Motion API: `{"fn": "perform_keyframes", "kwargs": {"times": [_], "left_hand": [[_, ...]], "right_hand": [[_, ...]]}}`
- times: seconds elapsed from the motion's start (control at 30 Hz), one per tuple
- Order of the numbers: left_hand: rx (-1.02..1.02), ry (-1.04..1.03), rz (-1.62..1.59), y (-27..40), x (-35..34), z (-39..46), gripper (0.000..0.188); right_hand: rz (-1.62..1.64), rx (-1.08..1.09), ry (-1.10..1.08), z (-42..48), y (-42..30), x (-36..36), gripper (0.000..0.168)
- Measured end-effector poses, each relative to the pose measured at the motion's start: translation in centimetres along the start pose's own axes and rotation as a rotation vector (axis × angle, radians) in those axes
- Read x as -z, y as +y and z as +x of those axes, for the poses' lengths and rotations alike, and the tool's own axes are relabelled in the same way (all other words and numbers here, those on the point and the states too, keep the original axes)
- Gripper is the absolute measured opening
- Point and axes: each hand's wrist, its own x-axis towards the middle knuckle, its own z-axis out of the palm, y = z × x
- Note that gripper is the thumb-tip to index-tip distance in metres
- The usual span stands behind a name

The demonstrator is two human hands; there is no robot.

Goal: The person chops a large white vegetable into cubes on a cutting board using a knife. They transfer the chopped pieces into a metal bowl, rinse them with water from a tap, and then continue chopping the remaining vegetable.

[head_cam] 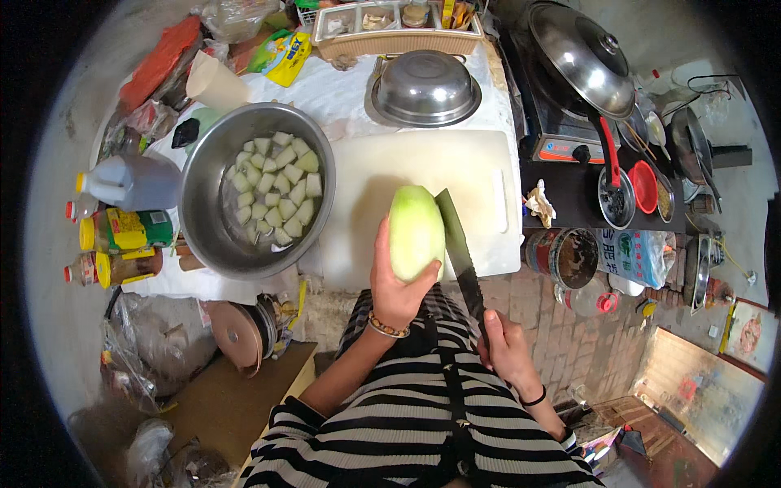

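Observation:
My left hand [398, 293] grips a peeled, pale green gourd or melon [418, 232] around its lower end, above the near part of a white plastic cutting board [470, 165]. In my right hand [507, 348] is a kitchen knife [462, 256] with a long dark blade pointing away from me, partly serrated along one edge. The blade lies close along the gourd's right side; whether they touch I cannot tell. Left of the board stands a large steel basin [201, 201]. Inside it are several pale green-white cut chunks [282, 183], apparently in water.
An upturned steel bowl [427, 88] sits behind the board. At right are a gas stove [567, 137], a lidded wok [586, 61] and a small red-handled pan [616, 198]. Bottles and jars [137, 229] line the left edge. A sectioned condiment box [396, 39] stands at the back.

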Motion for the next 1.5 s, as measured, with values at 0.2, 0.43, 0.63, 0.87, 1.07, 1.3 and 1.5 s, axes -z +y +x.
{"fn": "perform_keyframes", "kwargs": {"times": [0.2,0.43,0.63,0.87,1.07,1.3,1.5], "left_hand": [[0.233,-0.060,-0.029,0.8,1.6,2.7,0.071],[0.554,-0.095,-0.319,-1.3,3.9,4.9,0.057],[0.896,-0.206,-0.413,1.2,4.9,4.7,0.053],[0.861,0.182,-0.615,1.0,3.6,0.8,0.049],[0.681,0.332,-0.284,0.9,0.5,-0.8,0.041],[0.594,0.158,0.113,-1.8,4.4,-3.9,0.040],[0.551,0.001,0.441,-1.4,4.4,-3.3,0.042]], "right_hand": [[-0.081,0.082,0.063,0.9,0.0,-0.3,0.045],[-0.101,0.203,0.063,2.5,0.0,-0.1,0.039],[-0.180,0.173,-0.045,2.8,0.0,5.2,0.032],[-0.337,0.347,-0.209,6.1,-2.2,5.8,0.033],[-0.527,0.513,-0.230,6.4,-1.9,6.6,0.042],[-0.715,0.556,-0.369,5.2,-3.3,7.5,0.068],[-0.746,0.546,-0.401,5.2,-4.6,7.7,0.074]]}}
